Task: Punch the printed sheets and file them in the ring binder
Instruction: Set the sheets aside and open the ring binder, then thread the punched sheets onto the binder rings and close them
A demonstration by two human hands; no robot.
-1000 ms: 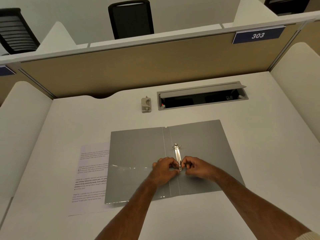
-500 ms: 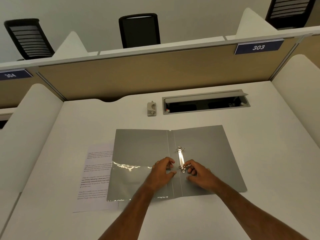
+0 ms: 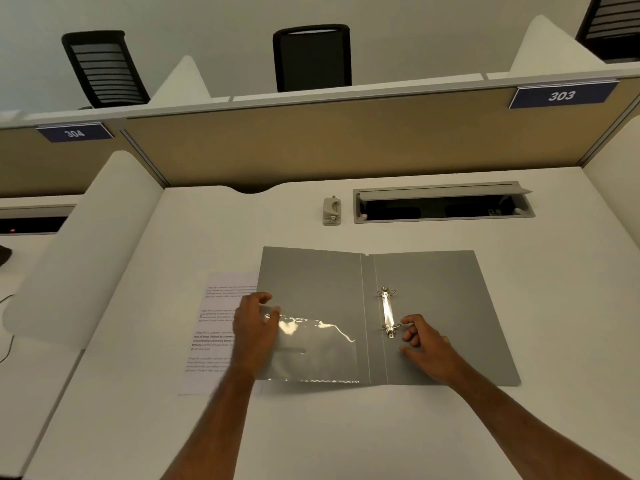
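The grey ring binder [image 3: 433, 306] lies open and flat at the middle of the white desk [image 3: 346, 427], its near edge set back from bare desk at 6 o'clock. My left hand [image 3: 254, 336], fingers loosely curled and grasping nothing I can make out, rests at the cover's 9 o'clock edge over the printed sheets [image 3: 216, 327]; half a second ago it sat beside the ring mechanism [image 3: 388, 311]. My right hand [image 3: 427, 344] stays by the lower ring, fingers relaxed. The hole punch [image 3: 331, 211] stands at 12 o'clock
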